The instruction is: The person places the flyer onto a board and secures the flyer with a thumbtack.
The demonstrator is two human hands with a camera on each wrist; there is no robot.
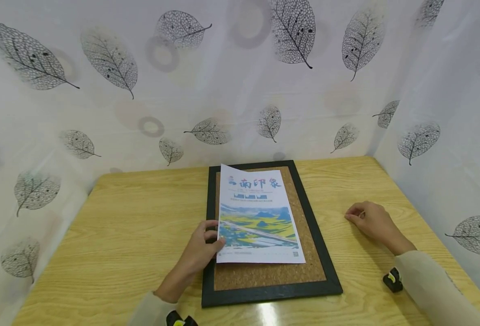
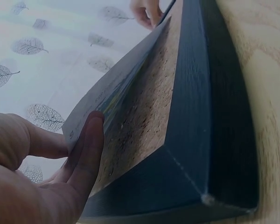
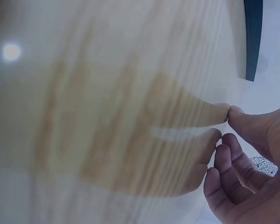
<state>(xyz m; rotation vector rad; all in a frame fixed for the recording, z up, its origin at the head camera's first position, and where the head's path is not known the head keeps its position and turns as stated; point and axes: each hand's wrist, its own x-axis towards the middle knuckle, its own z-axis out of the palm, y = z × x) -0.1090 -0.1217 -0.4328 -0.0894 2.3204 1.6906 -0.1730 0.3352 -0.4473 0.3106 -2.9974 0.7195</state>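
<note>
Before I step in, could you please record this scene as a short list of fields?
Left hand: pinches the printed sheet along its left edge
Right hand: fingertips at the table, right of the frame; nothing visibly held
Sheet: over the cork, left edge raised
Frame: black, around the cork, lying on the table
Backdrop: white, leaf-printed
</note>
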